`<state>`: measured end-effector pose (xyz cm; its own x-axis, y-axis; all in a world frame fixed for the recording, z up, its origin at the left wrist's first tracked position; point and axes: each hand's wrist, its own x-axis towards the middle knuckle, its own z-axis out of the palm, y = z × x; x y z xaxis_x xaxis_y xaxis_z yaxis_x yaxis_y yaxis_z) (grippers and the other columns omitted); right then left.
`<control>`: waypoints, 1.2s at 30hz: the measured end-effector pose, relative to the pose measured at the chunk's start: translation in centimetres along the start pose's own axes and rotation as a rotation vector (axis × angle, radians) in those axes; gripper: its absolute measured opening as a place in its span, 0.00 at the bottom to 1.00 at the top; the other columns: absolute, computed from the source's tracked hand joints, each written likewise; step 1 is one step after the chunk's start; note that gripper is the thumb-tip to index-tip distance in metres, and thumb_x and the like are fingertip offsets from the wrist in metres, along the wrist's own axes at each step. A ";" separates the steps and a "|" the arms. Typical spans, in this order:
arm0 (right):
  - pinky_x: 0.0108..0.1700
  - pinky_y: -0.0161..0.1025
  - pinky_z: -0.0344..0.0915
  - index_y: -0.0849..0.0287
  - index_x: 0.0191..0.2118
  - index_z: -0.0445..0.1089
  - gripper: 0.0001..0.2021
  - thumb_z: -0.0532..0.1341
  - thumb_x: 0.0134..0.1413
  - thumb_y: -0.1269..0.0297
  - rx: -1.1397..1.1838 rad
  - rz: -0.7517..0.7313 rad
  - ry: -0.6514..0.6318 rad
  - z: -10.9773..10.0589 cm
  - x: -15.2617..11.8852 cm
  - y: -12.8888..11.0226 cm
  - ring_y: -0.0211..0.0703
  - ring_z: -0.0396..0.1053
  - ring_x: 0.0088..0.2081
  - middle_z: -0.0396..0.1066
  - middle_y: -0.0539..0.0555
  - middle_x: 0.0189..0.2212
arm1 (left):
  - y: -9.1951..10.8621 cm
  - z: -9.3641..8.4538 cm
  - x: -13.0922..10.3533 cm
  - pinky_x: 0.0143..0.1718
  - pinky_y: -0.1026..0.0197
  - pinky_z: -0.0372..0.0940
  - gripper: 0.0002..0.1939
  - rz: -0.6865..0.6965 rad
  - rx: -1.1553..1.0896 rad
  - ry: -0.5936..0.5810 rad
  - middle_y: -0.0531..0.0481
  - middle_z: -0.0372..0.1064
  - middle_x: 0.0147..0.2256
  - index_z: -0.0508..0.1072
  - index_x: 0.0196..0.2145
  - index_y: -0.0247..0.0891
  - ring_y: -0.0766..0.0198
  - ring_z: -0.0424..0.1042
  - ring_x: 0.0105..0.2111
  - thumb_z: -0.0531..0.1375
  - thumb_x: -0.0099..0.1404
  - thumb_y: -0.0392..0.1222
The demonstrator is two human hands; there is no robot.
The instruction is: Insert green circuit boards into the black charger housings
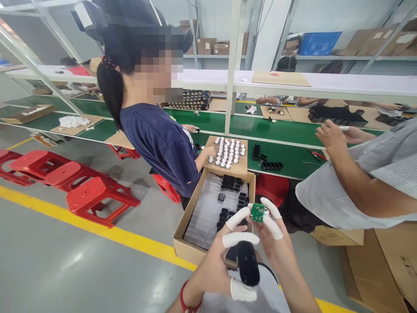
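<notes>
White finger cots cover several fingertips of both my hands. My left hand [216, 265] is closed around a glossy black rounded case [247, 263], held between thumb and fingers. A small green circuit board [258, 212] is pinched in my right hand [276, 243], the board's face towards me. My left index fingertip comes close to the board's left edge; whether it touches cannot be made out. Below and beyond my hands, a cardboard box [180, 239] holds a clear plastic tray [203, 213] with several black cases [232, 182] in its right part.
A person in a dark blue shirt [159, 134] reaches to a board of white round parts [230, 152]. Another person in a grey shirt [355, 187] works at the right. Red stools [97, 195] line the left. Black holders [272, 165] lie on the green bench [293, 150].
</notes>
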<state>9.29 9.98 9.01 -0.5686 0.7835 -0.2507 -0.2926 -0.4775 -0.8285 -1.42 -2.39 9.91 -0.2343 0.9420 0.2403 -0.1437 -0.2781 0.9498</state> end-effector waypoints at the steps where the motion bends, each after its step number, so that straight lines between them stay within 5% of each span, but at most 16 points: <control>1: 0.52 0.41 0.71 0.48 0.53 0.62 0.29 0.69 0.46 0.53 0.072 0.063 0.010 -0.2 0.3 -0.3 0.44 0.74 0.44 0.75 0.52 0.44 | 0.2 -0.2 0.1 0.59 0.47 0.57 0.37 0.018 0.022 0.013 0.43 0.57 0.61 0.73 0.50 0.50 0.44 0.60 0.58 0.75 0.41 0.47; 4: 0.53 0.38 0.71 0.52 0.53 0.64 0.28 0.69 0.46 0.53 0.156 0.139 0.029 -1.1 1.0 -0.8 0.43 0.73 0.47 0.75 0.54 0.44 | 0.6 -0.3 0.3 0.47 0.58 0.65 0.35 0.016 -0.073 0.038 0.47 0.71 0.46 0.69 0.54 0.51 0.60 0.70 0.43 0.72 0.47 0.41; 8: 0.53 0.38 0.71 0.52 0.47 0.69 0.21 0.68 0.48 0.52 0.191 0.195 0.049 -1.5 1.3 -2.0 0.43 0.72 0.49 0.74 0.54 0.47 | 1.4 0.0 0.6 0.44 0.59 0.65 0.36 -0.056 -0.282 0.030 0.42 0.67 0.52 0.62 0.54 0.49 0.62 0.70 0.43 0.71 0.50 0.39; 13: 0.50 0.46 0.73 0.47 0.49 0.71 0.23 0.70 0.45 0.54 0.001 0.034 -0.204 -0.1 0.7 -5.8 0.49 0.75 0.45 0.76 0.54 0.42 | 2.6 0.0 1.2 0.38 0.63 0.65 0.27 -0.022 -0.284 -0.058 0.42 0.64 0.53 0.63 0.51 0.49 0.64 0.69 0.40 0.68 0.55 0.42; 20: 0.43 0.45 0.75 0.39 0.52 0.69 0.30 0.74 0.39 0.58 -0.290 -0.206 -0.427 2.3 -1.7 -10.1 0.53 0.73 0.46 0.73 0.54 0.43 | 3.2 0.2 1.4 0.50 0.51 0.67 0.32 0.080 -0.282 0.006 0.45 0.57 0.54 0.67 0.53 0.54 0.50 0.67 0.52 0.71 0.51 0.43; 24: 0.45 0.44 0.73 0.39 0.52 0.68 0.27 0.72 0.44 0.58 -0.390 -0.325 -0.369 3.8 -3.6 -11.0 0.51 0.72 0.47 0.72 0.55 0.45 | 3.7 0.4 1.6 0.53 0.57 0.66 0.30 0.085 -0.251 0.064 0.49 0.64 0.49 0.69 0.49 0.50 0.58 0.69 0.49 0.72 0.48 0.38; 28: 0.41 0.38 0.74 0.37 0.51 0.69 0.25 0.71 0.45 0.56 -0.300 -0.261 -0.344 3.8 -3.5 -10.2 0.45 0.72 0.43 0.72 0.53 0.44 | 3.2 0.5 2.0 0.28 0.71 0.63 0.32 -0.038 -0.296 0.246 0.55 0.69 0.30 0.65 0.37 0.39 0.71 0.67 0.27 0.76 0.37 0.42; 31: 0.38 0.39 0.75 0.41 0.50 0.71 0.28 0.74 0.38 0.56 -0.158 -0.178 -0.390 2.8 -2.3 -8.3 0.47 0.74 0.40 0.74 0.54 0.39 | 2.1 0.5 2.6 0.18 0.71 0.58 0.26 -0.191 -0.435 0.421 0.57 0.66 0.22 0.64 0.32 0.38 0.73 0.61 0.18 0.73 0.45 0.52; 34: 0.41 0.40 0.75 0.43 0.50 0.72 0.26 0.72 0.40 0.57 -0.058 -0.015 -0.429 2.2 -1.6 -6.1 0.47 0.74 0.41 0.75 0.53 0.42 | 0.7 0.6 3.0 0.26 0.66 0.69 0.21 -0.249 -0.525 0.539 0.49 0.74 0.34 0.69 0.38 0.37 0.64 0.74 0.30 0.69 0.53 0.52; 36: 0.44 0.39 0.74 0.43 0.49 0.72 0.23 0.71 0.43 0.57 -0.025 0.105 -0.455 2.3 -1.6 -5.1 0.45 0.74 0.42 0.74 0.52 0.44 | -0.3 0.8 2.9 0.42 0.60 0.72 0.25 -0.228 -0.458 0.548 0.46 0.72 0.47 0.68 0.49 0.42 0.59 0.74 0.46 0.68 0.56 0.47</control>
<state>9.92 10.21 14.78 -0.8750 0.4751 -0.0935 -0.2003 -0.5310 -0.8234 -1.31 0.58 10.51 -0.5789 0.7905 -0.1999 -0.6034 -0.2505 0.7571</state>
